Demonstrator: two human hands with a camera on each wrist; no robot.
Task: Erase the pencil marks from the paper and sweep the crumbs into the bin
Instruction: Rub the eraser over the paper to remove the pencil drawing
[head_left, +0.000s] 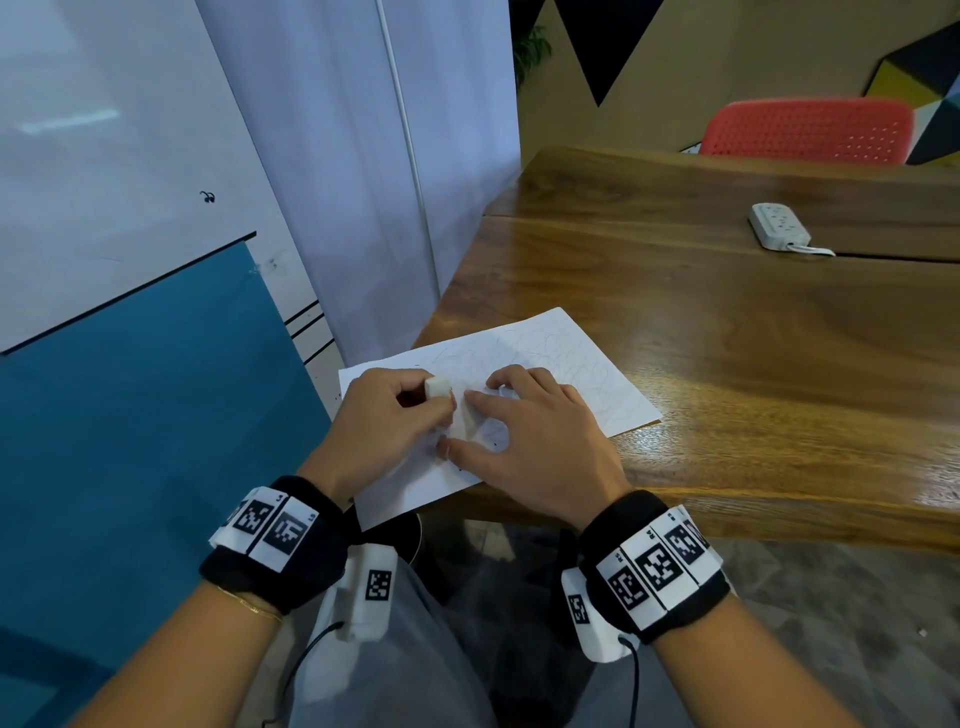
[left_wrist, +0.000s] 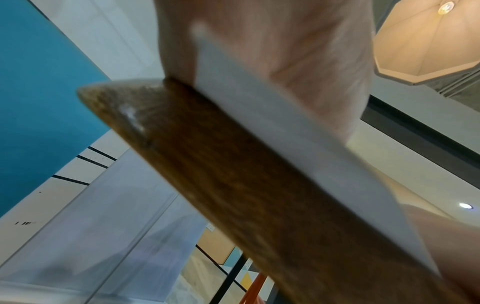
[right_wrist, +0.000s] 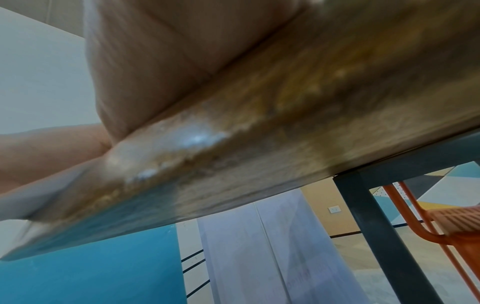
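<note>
A white sheet of paper (head_left: 561, 364) with faint pencil scribbles lies at the near left corner of the wooden table (head_left: 727, 338). My left hand (head_left: 395, 410) grips a white eraser (head_left: 437, 387), whose top sticks out between thumb and fingers, and holds it down on the sheet. My right hand (head_left: 524, 415) rests on the paper just to the right, fingers spread and pressing it flat. The left wrist view shows my palm (left_wrist: 285, 51), the paper's edge (left_wrist: 298, 148) and the table's side (left_wrist: 221, 174), all blurred. No bin is in view.
A white power strip (head_left: 779, 224) lies on the far right of the table. A red chair (head_left: 810, 130) stands behind it. A white curtain (head_left: 363, 156) and a blue-and-white wall panel (head_left: 130, 389) close off the left. The paper's near corner overhangs the table edge.
</note>
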